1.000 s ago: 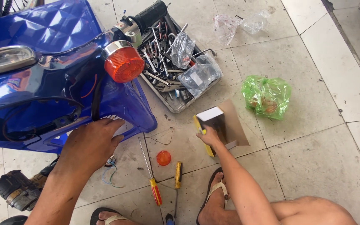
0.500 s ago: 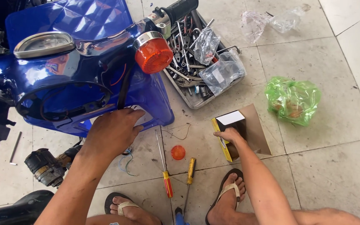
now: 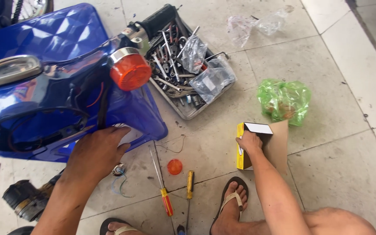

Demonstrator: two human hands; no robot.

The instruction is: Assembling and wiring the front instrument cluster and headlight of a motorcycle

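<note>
Left hand (image 3: 95,150): palm down, fingers spread loosely, resting flat on the lower edge of the blue motorcycle front cover (image 3: 57,87), near its bottom right corner; it grips nothing. Right hand (image 3: 250,142): placed on the open top of a small yellow-and-black cardboard box (image 3: 242,153) that stands on the tiled floor (image 3: 340,174), fingers curled at the opening; whether they pinch something inside or only hold the rim cannot be told, as the hand hides the opening. Box flap (image 3: 277,143): brown, turned up behind the hand. Orange turn-signal lamp (image 3: 130,74): mounted on the cover, chrome collar, above the left hand. Metal tray (image 3: 183,109): beside the cover, filled with wrenches and clear plastic bags. Green plastic bag (image 3: 283,100): on the floor just beyond the box. Orange round lens (image 3: 174,166): on the floor between the two hands. Red-handled screwdriver (image 3: 166,201) and yellow-handled screwdriver (image 3: 189,185): side by side, near the sandalled foot (image 3: 231,204).
</note>
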